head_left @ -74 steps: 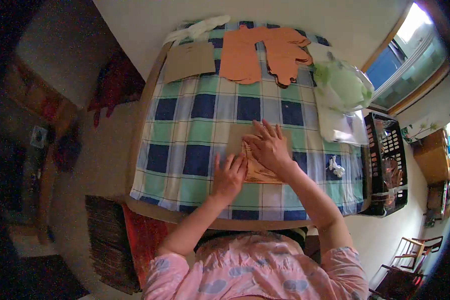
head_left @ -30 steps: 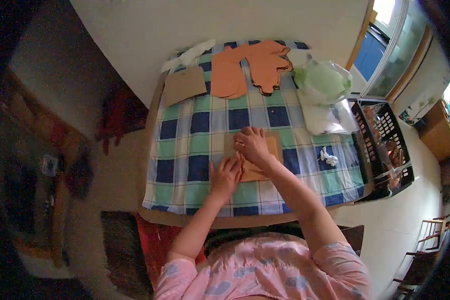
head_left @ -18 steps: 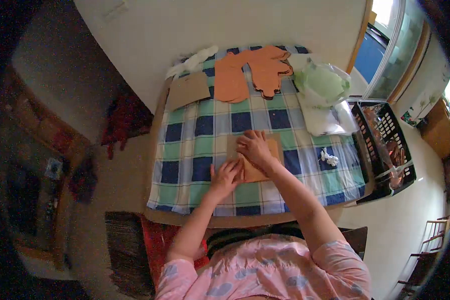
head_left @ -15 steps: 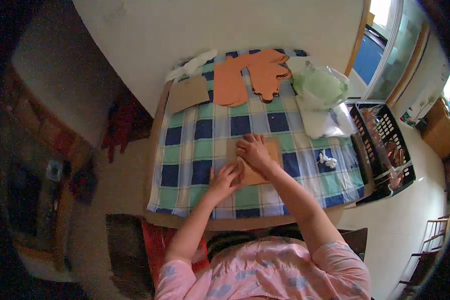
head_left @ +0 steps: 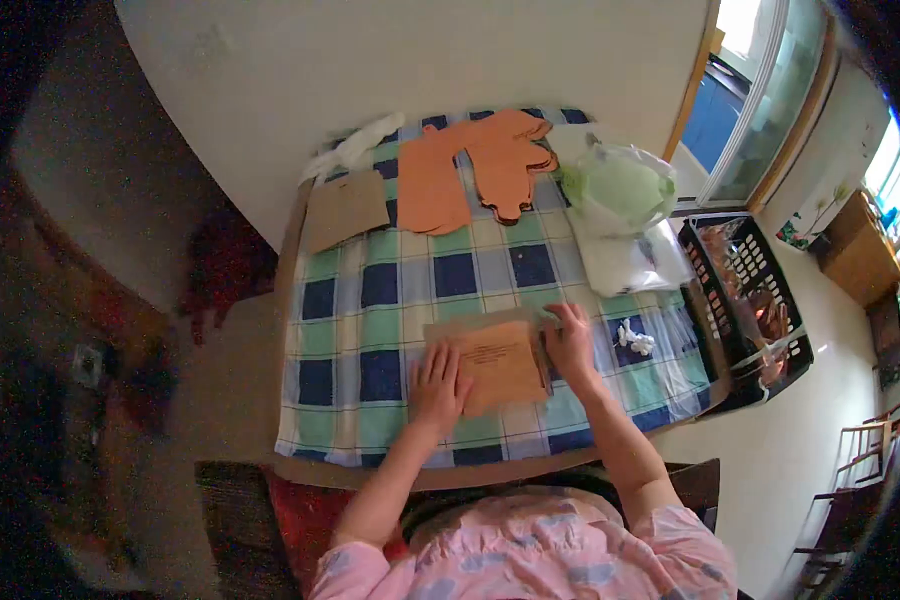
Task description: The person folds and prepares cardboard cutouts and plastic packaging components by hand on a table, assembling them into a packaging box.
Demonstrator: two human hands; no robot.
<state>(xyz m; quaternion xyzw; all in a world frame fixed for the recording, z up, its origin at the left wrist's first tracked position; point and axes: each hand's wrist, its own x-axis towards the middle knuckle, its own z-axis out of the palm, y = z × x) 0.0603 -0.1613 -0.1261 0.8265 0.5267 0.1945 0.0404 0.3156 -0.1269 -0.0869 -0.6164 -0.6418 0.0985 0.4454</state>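
A flat tan paper piece (head_left: 498,370) with small printed lines lies on the checked tablecloth (head_left: 370,400), over a slightly larger, blurred translucent or greyish sheet. My left hand (head_left: 438,388) rests flat on its left edge, fingers spread. At the right edge is my right hand (head_left: 568,345), its fingers bent near the paper's upper right corner; whether they pinch anything is too blurred to tell. A small white bundle (head_left: 634,338) lies to the right of my right hand.
Orange cut-out sheets (head_left: 435,185) and a brown cardboard piece (head_left: 346,211) lie at the back, beside white cloth (head_left: 362,145). Pale green plastic (head_left: 625,190) sits at the back right. A black basket (head_left: 745,295) with wrapped items stands beyond the table's right edge.
My hands have moved apart; the right went rightward to the paper's right side, and the left lies flat on it. The printed face now shows. The whole view has shifted slightly.
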